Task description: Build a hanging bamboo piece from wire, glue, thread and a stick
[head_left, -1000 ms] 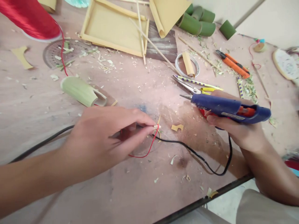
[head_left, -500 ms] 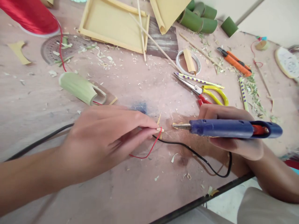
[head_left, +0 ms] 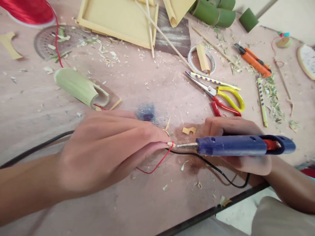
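Pinkish, littered tabletop (head_left: 98, 209) beneath glue gun (head_left: 228, 145).

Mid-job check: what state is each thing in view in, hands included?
Left hand, pinching the small stick
Small stick, held, its tip exposed
Red thread, looped around the stick, slack below
Right hand, closed around the glue gun
Glue gun, nozzle at the stick's tip, contact unclear
Scissors, lying flat, handles spread
Utility knife, lying flat, blade extension unclear
Pale bamboo tube, on its side, notched
Tape roll, flat, paper strip across it
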Tool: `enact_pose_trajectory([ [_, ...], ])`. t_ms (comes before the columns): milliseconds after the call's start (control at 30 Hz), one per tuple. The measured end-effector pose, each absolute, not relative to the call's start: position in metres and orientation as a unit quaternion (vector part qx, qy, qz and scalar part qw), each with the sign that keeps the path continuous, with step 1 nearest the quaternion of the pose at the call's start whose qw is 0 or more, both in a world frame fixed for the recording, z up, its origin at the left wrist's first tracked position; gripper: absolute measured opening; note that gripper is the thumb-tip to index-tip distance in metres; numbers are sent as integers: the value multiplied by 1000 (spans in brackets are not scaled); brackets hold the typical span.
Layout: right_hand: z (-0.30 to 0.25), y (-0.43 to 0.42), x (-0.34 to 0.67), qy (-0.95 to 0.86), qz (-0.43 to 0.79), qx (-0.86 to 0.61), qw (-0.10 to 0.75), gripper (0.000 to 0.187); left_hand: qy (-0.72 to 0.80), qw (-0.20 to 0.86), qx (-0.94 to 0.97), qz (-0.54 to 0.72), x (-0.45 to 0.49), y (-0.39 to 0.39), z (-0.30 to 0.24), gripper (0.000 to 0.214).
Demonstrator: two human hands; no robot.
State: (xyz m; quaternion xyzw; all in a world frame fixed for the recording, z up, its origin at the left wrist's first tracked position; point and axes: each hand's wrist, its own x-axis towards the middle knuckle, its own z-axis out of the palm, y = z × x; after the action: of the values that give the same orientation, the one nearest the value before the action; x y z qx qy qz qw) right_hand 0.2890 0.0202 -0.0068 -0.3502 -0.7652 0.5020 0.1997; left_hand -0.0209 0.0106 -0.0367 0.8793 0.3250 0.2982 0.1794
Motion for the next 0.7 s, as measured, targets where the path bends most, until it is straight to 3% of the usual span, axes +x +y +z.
enact_pose_trajectory([
  [133,-5,20,286,-761,508,-359,185,24,291,192,873,341,-21,12,-38,20],
  [467,-3,17,281,-749,509,-376,198,38,298,175,887,305,-25,9,-33,19],
  [700,-3,19,284,-747,526,-364,181,28,319,174,884,296,-24,7,-30,17],
])
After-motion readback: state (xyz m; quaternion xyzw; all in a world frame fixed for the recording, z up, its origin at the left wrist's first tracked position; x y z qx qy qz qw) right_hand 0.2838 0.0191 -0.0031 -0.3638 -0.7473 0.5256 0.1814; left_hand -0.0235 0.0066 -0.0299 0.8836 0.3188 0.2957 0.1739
